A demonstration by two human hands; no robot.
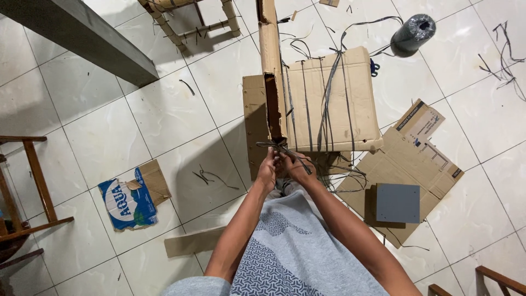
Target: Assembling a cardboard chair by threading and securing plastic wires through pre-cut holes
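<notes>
A brown cardboard bundle [329, 98] stands on the tiled floor in front of me, wrapped by several dark plastic strings [329, 82]. A long cardboard strip [269, 60] stands against its left side. My left hand [268, 167] and my right hand [296, 166] are close together at the bundle's near left corner, both pinching the string ends where they cross in a knot [279, 147].
A dark string spool [413, 33] lies at the far right. Flattened cardboard [422, 159] with a grey square panel [398, 203] lies on my right. A blue-and-white torn carton [129, 203] lies left. Wooden furniture frames [33, 186] stand at the left edge and far side.
</notes>
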